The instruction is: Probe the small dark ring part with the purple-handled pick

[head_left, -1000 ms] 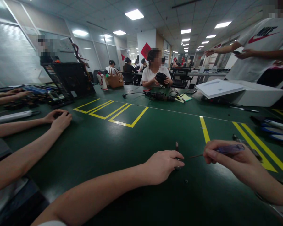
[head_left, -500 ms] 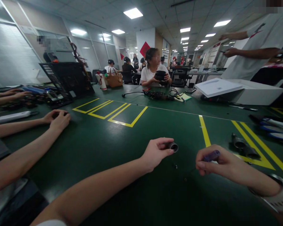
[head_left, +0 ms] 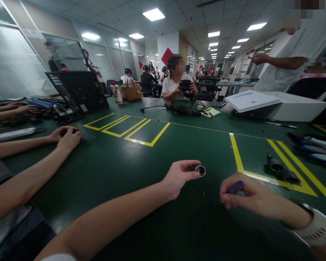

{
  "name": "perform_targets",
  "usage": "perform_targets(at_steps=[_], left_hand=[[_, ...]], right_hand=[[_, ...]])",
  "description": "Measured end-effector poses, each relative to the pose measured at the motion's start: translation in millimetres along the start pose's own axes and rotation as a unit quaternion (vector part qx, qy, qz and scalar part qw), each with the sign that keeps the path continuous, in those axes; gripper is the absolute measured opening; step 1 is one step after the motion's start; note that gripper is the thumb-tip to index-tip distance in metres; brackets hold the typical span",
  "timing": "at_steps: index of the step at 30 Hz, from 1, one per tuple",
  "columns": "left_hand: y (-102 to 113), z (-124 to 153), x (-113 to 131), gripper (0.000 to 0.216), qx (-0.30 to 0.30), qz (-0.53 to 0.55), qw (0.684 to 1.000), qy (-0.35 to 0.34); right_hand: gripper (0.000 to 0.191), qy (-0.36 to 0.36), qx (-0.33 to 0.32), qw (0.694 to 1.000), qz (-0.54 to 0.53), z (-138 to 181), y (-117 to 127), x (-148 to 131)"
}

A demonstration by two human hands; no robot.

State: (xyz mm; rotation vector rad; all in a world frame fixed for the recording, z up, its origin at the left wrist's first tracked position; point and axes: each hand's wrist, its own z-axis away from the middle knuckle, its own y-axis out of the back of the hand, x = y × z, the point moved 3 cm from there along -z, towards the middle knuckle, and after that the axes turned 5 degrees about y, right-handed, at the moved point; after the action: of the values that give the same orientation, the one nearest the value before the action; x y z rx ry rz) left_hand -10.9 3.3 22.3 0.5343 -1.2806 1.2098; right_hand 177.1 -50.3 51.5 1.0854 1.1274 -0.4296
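Note:
My left hand (head_left: 179,177) is closed round a short dark metal cylinder (head_left: 200,170), its round open end facing me. In my right hand (head_left: 241,195), curled fingers grip the purple handle of a screwdriver (head_left: 236,187); its thin shaft is hard to make out against the dark table. Between the two hands, a small dark part (head_left: 201,193) lies on the green table (head_left: 141,224). Right of my right hand, two dark cylindrical metal parts (head_left: 275,165) rest near yellow tape.
A co-worker's hands (head_left: 67,139) work at the left. Across the table, a seated person (head_left: 176,78) holds a black object above tangled black cables (head_left: 183,110). White boxes (head_left: 301,107) and blue-edged tools (head_left: 322,148) lie right. Yellow tape (head_left: 236,152) marks the tabletop.
My right hand has moved a little left and down with the screwdriver, closer to the cylinder. The cylinder's open end has turned slightly more toward me. Far right, a standing person's arms have shifted.

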Motion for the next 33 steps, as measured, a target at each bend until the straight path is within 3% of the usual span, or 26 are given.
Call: perform_targets(at_steps=[5, 10, 13, 16, 19, 24, 33], left_hand=[[0.7, -0.3, -1.6, 0.039, -0.002, 0.019, 1.0, -0.002], [1.1, 1.1, -0.2, 0.035, 0.006, 0.011, 1.0, 0.006], [1.0, 2.5, 2.3, 0.034, 0.013, 0.004, 1.0, -0.003], [1.3, 3.3, 2.4, 0.034, 0.016, -0.015, 1.0, -0.006], [2.2, 3.2, 0.6, 0.034, 0.023, -0.029, 0.999, -0.018], [1.3, 3.5, -1.8, 0.032, 0.013, -0.031, 0.999, -0.04], [-2.6, 6.8, -1.2, 0.027, 0.023, -0.045, 0.997, -0.066]], right_hand=[[0.02, -0.052, -0.006, 0.989, -0.136, -9.6, -4.6, 5.6], [0.019, -0.049, 0.073, 0.952, -0.294, -16.8, -4.0, 20.2], [0.019, -0.003, 0.124, 0.941, -0.314, -16.2, -1.1, 18.6], [0.017, 0.098, 0.206, 0.947, -0.226, -11.1, 3.3, 5.2], [0.012, 0.186, 0.224, 0.956, -0.029, -4.6, -1.7, -14.1], [0.018, 0.303, 0.211, 0.908, 0.2, 3.8, -18.4, -34.7], [0.022, 0.31, 0.158, 0.889, 0.298, 4.2, -28.6, -38.2]])
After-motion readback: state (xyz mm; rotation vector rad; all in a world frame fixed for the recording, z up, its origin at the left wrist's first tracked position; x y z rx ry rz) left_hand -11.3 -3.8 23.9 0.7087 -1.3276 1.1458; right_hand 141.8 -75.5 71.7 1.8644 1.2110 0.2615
